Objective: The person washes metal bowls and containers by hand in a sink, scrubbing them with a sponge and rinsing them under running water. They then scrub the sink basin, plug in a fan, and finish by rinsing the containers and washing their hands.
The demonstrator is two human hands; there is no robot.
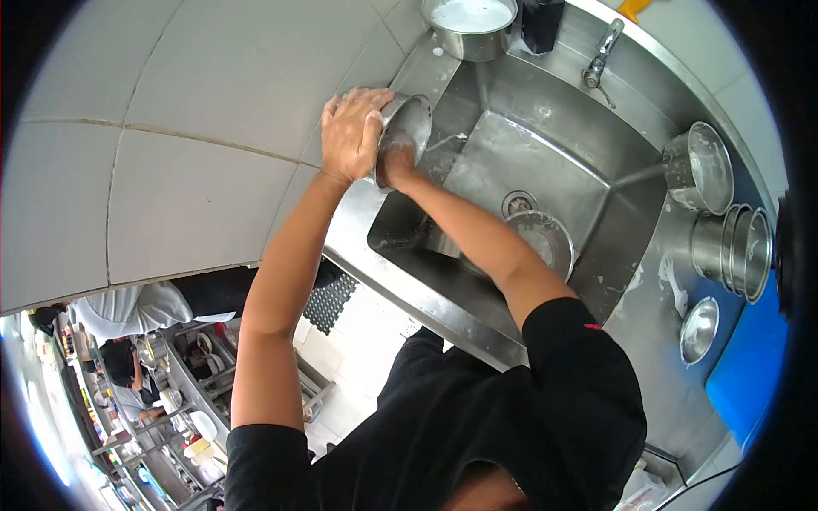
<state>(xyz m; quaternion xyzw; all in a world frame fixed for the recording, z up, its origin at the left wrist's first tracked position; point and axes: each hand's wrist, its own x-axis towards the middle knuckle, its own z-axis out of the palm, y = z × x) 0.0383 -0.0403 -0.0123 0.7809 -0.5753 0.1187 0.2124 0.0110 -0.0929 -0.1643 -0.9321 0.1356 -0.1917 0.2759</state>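
A round stainless steel pot [414, 121] is tilted on its side at the left rim of the sink, its mouth turned toward the basin. My left hand [349, 136] grips it from outside, fingers over its wall and thumb near the rim. Reaching into the mouth, my right hand [398, 163] has its fingers hidden inside, so whatever they hold does not show. Below and to the right lies the steel sink [511, 162], with another round metal pot [545, 237] near the drain [519, 203].
A pot of white suds [471, 43] stands at the sink's far left corner, near a tap [601, 60]. Along the right counter are a wet pot [699, 169], several stacked metal containers [709, 247], a small bowl [699, 330] and a blue board [750, 366]. Other people are at lower left.
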